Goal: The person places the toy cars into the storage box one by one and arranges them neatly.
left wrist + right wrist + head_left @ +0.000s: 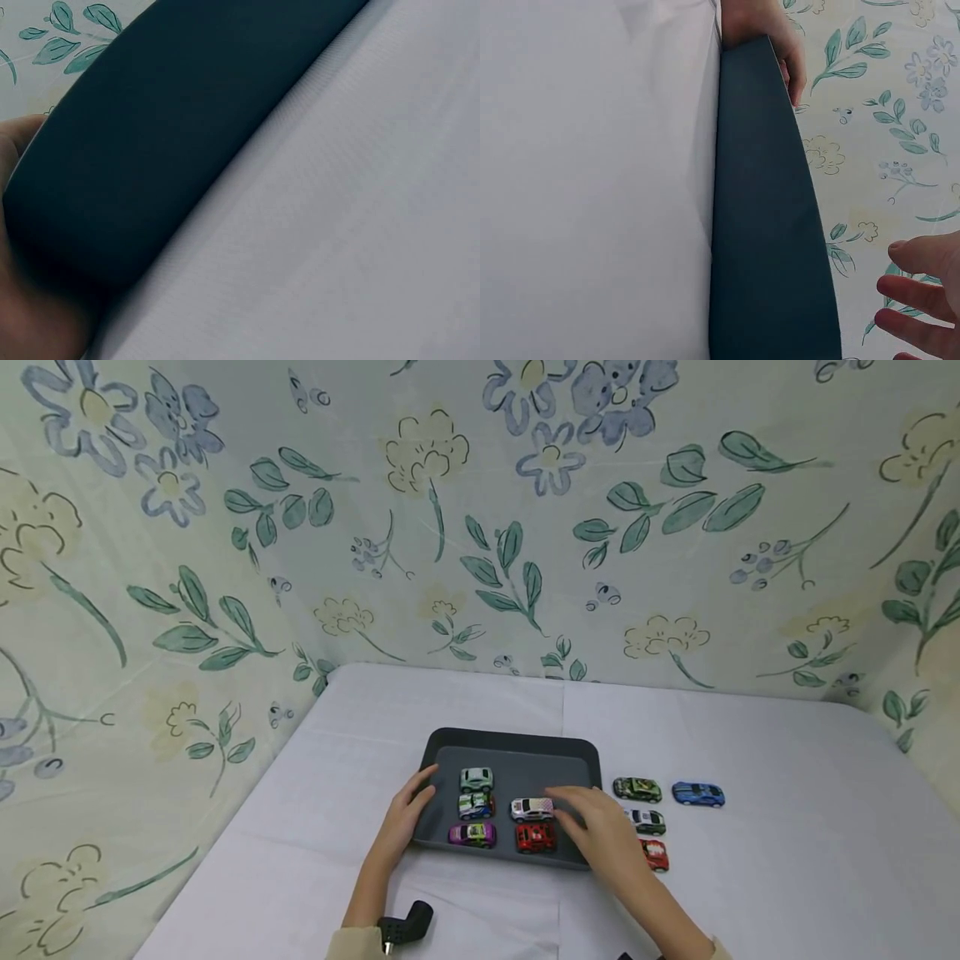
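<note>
- Blk device (406, 922) at L wrist, nearest cam, next to beige sleeve (356, 943).
- White cloth (480, 918) covers desk, running under everything.
- R grip (603, 831): over R side of dk gray tray (517, 742), thumb & fingers spread w/ nothing btwn them (R wrist view); tips right by white/pink car (530, 810), contact can't tell.
- L grip (397, 818): at tray's L side, fingers over rim; can't tell if clasping or just resting.
- Tray, front: purple car (472, 835) L, red car (536, 837) R.
- Next row: multicolor car (476, 806) L; white/pink car R, just behind red car.
- Rear L: pale green car (476, 778).
- Outside tray, R side, near to far: red/white car (656, 856) & white/blk car (649, 822), both partly hidden by R grip; then camo car (637, 789), w/ blue car (698, 793) to its R.
- Far back: floral cloth (517, 585) behind desk.
</note>
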Demonstrator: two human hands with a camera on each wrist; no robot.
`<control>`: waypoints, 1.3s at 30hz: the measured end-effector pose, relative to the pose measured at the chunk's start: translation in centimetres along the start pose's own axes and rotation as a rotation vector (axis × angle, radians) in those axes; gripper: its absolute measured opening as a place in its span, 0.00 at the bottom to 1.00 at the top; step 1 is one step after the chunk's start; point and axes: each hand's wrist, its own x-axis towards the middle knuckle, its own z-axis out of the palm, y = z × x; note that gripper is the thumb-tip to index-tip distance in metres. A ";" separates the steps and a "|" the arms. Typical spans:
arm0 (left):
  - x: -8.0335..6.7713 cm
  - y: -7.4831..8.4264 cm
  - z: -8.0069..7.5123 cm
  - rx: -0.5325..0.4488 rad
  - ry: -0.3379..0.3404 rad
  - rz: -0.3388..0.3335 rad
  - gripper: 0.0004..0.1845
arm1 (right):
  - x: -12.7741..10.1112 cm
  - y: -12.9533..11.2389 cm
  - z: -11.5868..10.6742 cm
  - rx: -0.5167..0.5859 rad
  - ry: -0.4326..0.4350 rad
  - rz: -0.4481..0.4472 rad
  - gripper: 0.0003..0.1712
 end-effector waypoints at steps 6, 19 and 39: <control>0.0 0.0 0.0 0.000 -0.005 0.006 0.23 | -0.7 0.4 -1.5 -0.003 0.111 -0.033 0.21; -0.1 0.0 -0.1 -0.006 -0.013 0.010 0.23 | -1.4 3.4 -4.9 0.003 0.192 0.096 0.20; 0.0 -0.1 0.0 -0.013 -0.010 0.011 0.23 | -2.9 15.7 -3.2 -0.068 0.252 0.243 0.21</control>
